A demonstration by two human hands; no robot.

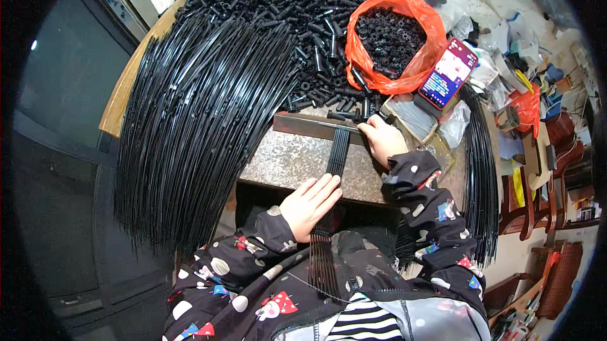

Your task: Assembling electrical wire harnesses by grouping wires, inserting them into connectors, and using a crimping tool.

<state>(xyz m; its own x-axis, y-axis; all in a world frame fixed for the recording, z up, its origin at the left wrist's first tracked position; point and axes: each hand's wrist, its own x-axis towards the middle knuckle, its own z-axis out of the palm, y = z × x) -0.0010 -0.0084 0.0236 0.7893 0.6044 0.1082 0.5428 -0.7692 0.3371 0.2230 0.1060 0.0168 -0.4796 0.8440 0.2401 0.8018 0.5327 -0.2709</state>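
Observation:
My left hand (314,205) lies with its fingers stretched out on a row of thin black rods (338,158). The rods lie side by side and run from a dark metal bar (303,126) on the table, over its near edge, down to my lap. At their far ends my right hand (384,142) is closed around what looks like a thin metal rod (335,127), which lies across them beside the bar. The part inside my fingers is hidden. Just beyond that hand lie short black tubular pieces (365,108).
A large sheaf of black rods (202,120) hangs over the left table edge, and another bundle (482,183) hangs at the right. Behind are heaped black tubular parts (253,0), an orange bag (436,34) of small black pieces, and a lit phone (449,72).

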